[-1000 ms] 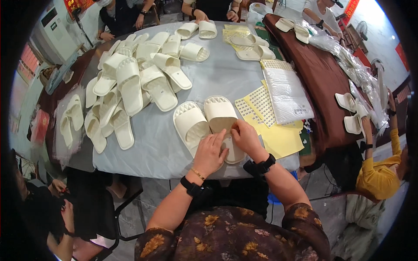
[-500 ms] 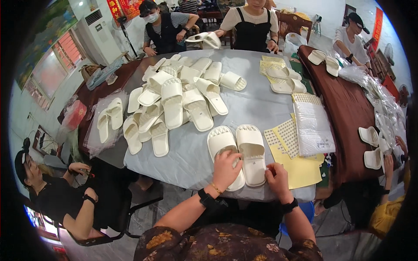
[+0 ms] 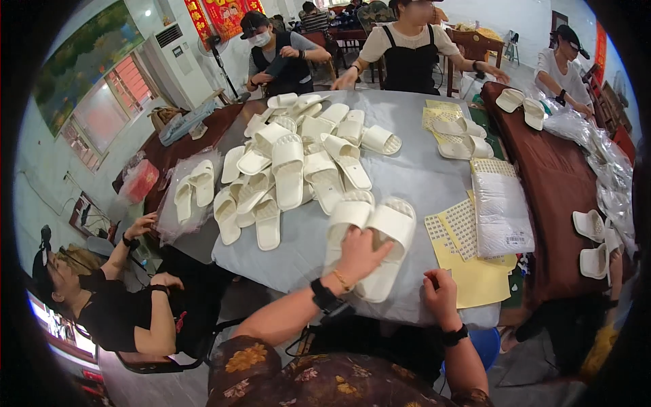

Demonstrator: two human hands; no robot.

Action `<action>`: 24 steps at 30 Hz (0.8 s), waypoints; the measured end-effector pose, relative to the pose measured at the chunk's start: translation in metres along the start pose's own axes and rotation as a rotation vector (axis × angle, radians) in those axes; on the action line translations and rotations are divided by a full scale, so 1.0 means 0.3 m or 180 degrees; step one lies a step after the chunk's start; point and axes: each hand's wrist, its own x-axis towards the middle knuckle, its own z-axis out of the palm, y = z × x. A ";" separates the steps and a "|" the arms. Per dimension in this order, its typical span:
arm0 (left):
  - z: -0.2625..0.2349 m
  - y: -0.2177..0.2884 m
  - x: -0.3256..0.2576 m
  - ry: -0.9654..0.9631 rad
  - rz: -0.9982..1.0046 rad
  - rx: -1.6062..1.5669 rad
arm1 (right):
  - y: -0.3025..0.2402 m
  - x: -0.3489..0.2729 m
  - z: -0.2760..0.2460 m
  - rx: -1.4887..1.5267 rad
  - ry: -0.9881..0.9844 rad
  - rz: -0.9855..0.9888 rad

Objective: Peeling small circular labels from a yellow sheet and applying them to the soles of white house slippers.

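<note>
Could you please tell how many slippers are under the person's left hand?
2: the left slipper and the right slipper, as pictured, side by side. The left hand partly covers them; no third is visible there.

Rows of tiny printed marks are carried by yellow label sheets (image 3: pixel 458 229) on the tabletop (image 3: pixel 430 183), too small to be read. A barcode label (image 3: pixel 519 239) is borne by a white plastic packet (image 3: pixel 500 203) beside them. Gold characters are displayed on a narrow red banner (image 3: pixel 196 22) and a red poster (image 3: pixel 229 17) at the back wall. A small dark mark, also illegible, is seen on the insole of a cream slipper (image 3: pixel 325 184) in the pile.
</note>
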 end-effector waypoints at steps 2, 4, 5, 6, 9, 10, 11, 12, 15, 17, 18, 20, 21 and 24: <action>-0.120 -0.049 0.062 0.0298 0.0136 0.0146 | 0.002 0.001 0.000 0.0054 -0.0003 -0.0007; -0.273 -0.117 0.204 0.0605 0.0295 0.0263 | 0.005 0.002 0.000 -0.0026 0.0013 -0.0061; -0.362 -0.155 0.292 0.0584 0.0089 0.0481 | 0.006 0.001 -0.001 -0.0042 -0.0013 0.0006; -0.457 -0.192 0.388 0.0430 -0.0171 -0.0025 | 0.007 0.003 0.000 -0.0077 0.0002 -0.0062; -0.725 -0.294 0.598 0.0294 -0.0278 -0.0073 | 0.010 0.001 0.000 -0.0056 -0.0009 0.0010; -0.758 -0.315 0.628 0.0443 -0.0336 0.0275 | 0.011 0.001 0.001 -0.0043 0.0016 -0.0009; -0.751 -0.330 0.637 0.0478 -0.0188 0.0237 | 0.012 0.001 0.002 0.0017 0.0029 0.0042; -0.730 -0.341 0.628 0.0677 -0.0070 0.0398 | 0.013 0.001 0.001 -0.0029 0.0062 -0.0018; -0.560 -0.353 0.501 0.0748 0.0396 0.0464 | 0.015 -0.001 0.006 -0.0032 0.0086 -0.0045; -0.412 -0.350 0.364 0.0261 0.0324 0.0344 | 0.016 -0.002 0.008 -0.0075 0.0094 0.0003; -0.329 -0.339 0.291 0.0039 0.0317 0.0307 | 0.016 0.000 0.011 -0.0127 0.0129 0.0017; -0.175 -0.307 0.137 0.0028 0.0356 0.0180 | 0.016 0.008 0.011 0.0083 0.0109 0.0170; -0.115 -0.294 0.081 -0.0030 0.0291 -0.0188 | 0.018 0.016 0.002 -0.0047 0.0000 0.0089; 0.042 -0.248 -0.066 -0.0248 0.0085 -0.0599 | 0.024 0.031 -0.040 0.0553 -0.0125 0.0478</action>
